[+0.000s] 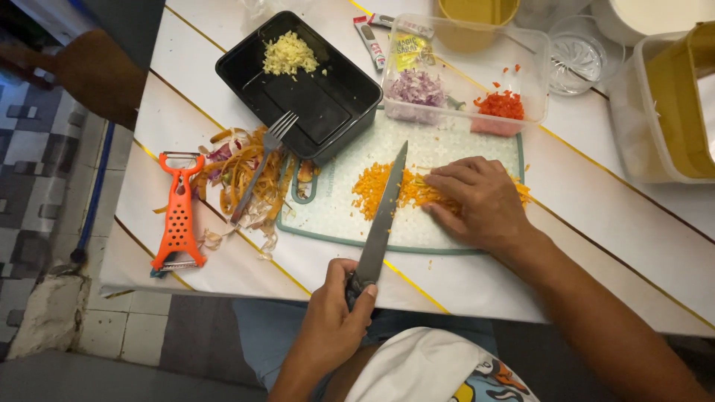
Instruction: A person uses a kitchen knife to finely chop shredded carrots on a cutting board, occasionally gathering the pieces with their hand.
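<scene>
From the head camera, the left hand (334, 320) is closed round the dark handle of a knife (381, 220), at the table's (618, 216) near edge; its blade slants up across the cutting board (328, 216) into a heap of chopped carrot (387, 190). The right hand (480, 201) lies flat, fingers loosely bent, on the carrot strips. Peelings (242, 175), a fork (261, 167) and an orange peeler (177, 216) crowd the board's left side; a black tray (328, 112) and clear box (536, 67) line its far edge.
</scene>
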